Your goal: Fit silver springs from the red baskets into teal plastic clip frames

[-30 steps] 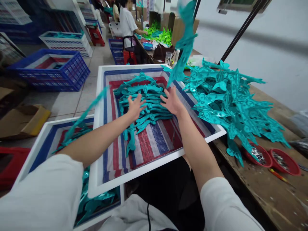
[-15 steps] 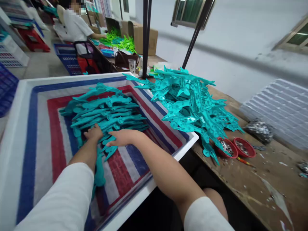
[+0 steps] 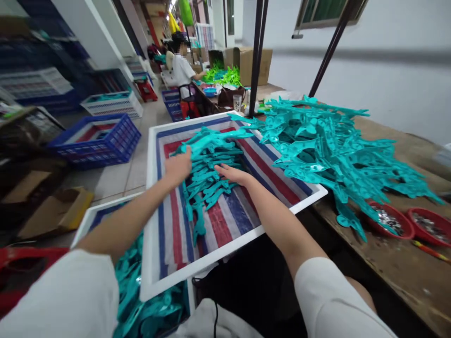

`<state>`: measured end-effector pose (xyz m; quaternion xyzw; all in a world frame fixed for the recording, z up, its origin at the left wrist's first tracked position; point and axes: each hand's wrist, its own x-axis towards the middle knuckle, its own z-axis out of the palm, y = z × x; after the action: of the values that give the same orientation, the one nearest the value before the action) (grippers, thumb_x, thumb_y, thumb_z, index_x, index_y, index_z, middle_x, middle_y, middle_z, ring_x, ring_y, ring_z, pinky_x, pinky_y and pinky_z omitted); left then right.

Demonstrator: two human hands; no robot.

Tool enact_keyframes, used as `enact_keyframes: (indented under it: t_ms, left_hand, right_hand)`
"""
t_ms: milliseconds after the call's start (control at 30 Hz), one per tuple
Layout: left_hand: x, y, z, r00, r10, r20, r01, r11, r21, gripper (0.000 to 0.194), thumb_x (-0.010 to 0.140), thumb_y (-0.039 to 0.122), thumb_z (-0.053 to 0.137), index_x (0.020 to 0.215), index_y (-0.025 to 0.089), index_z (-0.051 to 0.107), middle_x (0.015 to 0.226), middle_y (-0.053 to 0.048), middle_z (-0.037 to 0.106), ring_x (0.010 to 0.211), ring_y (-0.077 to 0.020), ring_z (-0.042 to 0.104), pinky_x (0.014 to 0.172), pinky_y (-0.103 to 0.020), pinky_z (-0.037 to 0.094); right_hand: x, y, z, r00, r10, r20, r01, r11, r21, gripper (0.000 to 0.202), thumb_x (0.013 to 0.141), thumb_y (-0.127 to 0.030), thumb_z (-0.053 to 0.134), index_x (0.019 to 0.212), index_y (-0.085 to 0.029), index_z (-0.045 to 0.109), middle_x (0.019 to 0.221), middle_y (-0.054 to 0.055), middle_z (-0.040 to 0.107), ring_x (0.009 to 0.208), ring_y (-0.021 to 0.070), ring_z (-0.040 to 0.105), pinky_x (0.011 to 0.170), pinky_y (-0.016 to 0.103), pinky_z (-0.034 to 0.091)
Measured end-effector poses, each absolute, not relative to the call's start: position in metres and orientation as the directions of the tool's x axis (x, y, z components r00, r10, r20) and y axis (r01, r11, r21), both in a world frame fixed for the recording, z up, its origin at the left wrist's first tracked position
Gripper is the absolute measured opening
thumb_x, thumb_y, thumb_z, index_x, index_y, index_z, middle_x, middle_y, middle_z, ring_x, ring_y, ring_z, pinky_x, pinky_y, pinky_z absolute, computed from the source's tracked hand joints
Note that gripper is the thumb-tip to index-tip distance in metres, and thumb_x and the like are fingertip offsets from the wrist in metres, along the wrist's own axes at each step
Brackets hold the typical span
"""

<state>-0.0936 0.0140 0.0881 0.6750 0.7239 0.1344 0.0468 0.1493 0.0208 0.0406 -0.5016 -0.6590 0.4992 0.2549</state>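
Stacked teal plastic pieces [image 3: 214, 155] lie in a white-rimmed tray [image 3: 232, 244] lined with red, white and blue striped cloth. At the left side of the stack is my left hand [image 3: 178, 165], blurred, its grip on any piece unclear. My right hand [image 3: 230, 173] rests at the stack's right side, fingers stretched out and apart, holding nothing. A larger heap of teal pieces [image 3: 317, 141] covers the table to the right and overhangs its edge.
Below the tray at the left is another container of teal pieces [image 3: 155, 310]. Red bowls of metal bits [image 3: 391, 220] stand on the wooden table [image 3: 398, 267]. A blue basket [image 3: 102, 145] sits on the floor. A seated person [image 3: 183, 70] works farther back.
The view has swung left, showing more floor and the lower container. My left hand has moved up along the stack's left side; my right hand has shifted up to its right side.
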Motion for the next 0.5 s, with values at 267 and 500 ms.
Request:
enact_keyframes:
  t_ms: [267,500]
  left_hand:
    - [-0.07,-0.119,0.065,-0.114,0.958,0.262,0.535,-0.163,0.829,0.087,0.095,0.063,0.092,0.173,0.044,0.061,0.117,-0.009,0.082,0.131,-0.0429,0.078,0.113,-0.051,0.062]
    - [-0.026,-0.054,0.082,0.172,0.948,-0.269,-0.209,0.302,0.93,0.08,0.08,0.083,0.098,0.131,0.029,0.068,0.127,-0.013,0.082,0.113,-0.0387,0.082,0.089,-0.053,0.073]
  right_hand:
    - [0.11,0.004,0.047,-0.265,0.945,-0.193,-0.233,-0.257,-0.938,0.068,0.113,-0.046,0.078,0.174,-0.022,0.059,0.138,0.011,0.088,0.112,0.0222,0.087,0.097,0.038,0.075]
    - [0.128,0.002,0.056,-0.337,0.904,0.263,0.029,0.289,-0.957,0.077,0.117,-0.065,0.063,0.181,-0.023,0.063,0.192,0.01,0.053,0.185,0.0252,0.042,0.154,0.045,0.03]
